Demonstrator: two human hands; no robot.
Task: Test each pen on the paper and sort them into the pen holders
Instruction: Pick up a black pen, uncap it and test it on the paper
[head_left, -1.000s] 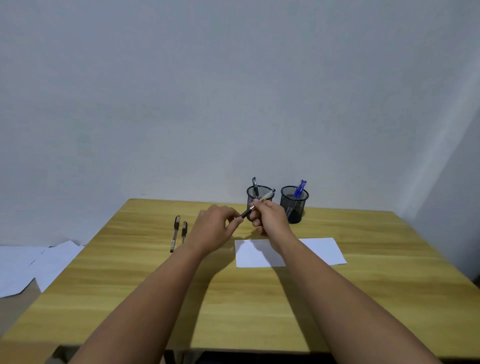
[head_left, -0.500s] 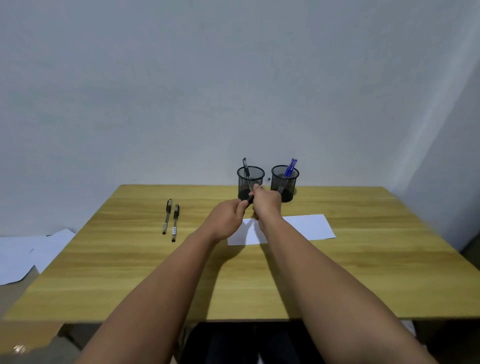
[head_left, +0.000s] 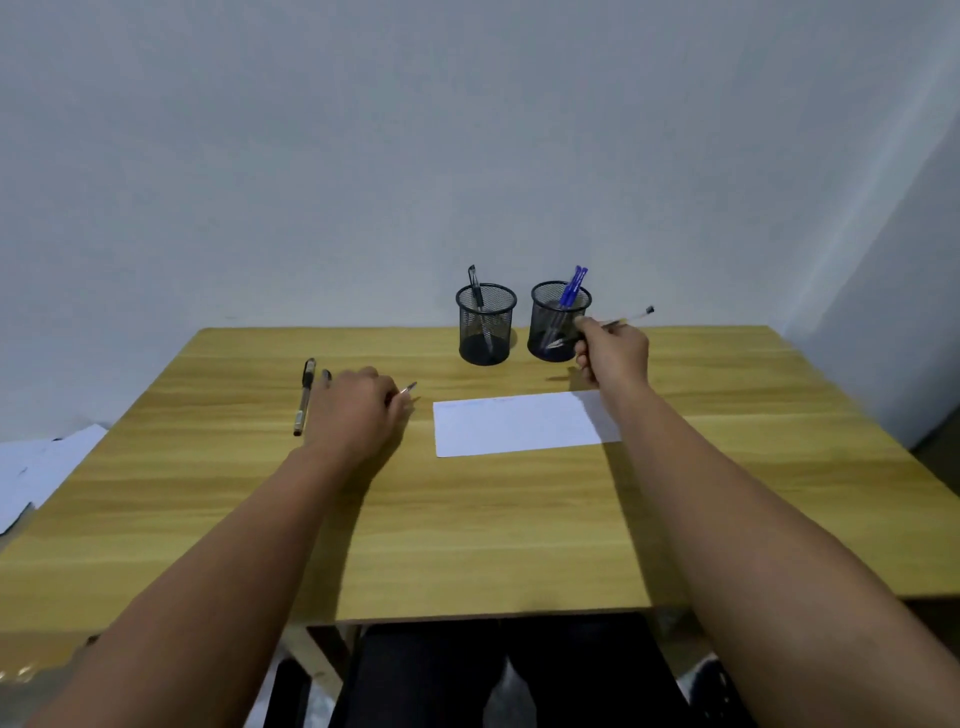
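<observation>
Head view shows the right hand (head_left: 613, 353) holding a pen (head_left: 626, 317) beside the right holder (head_left: 560, 322), ready to drop in, while the left hand (head_left: 358, 410) pinches its cap (head_left: 408, 388).

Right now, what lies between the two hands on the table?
In the head view, the paper sheet lies between left hand and right hand.

A wooden table (head_left: 493, 545) stands against a plain grey wall (head_left: 363, 156).

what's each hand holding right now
Left hand: curled round a small pen part, likely the cap.
Right hand: pinching a pen beside the right holder.
</observation>
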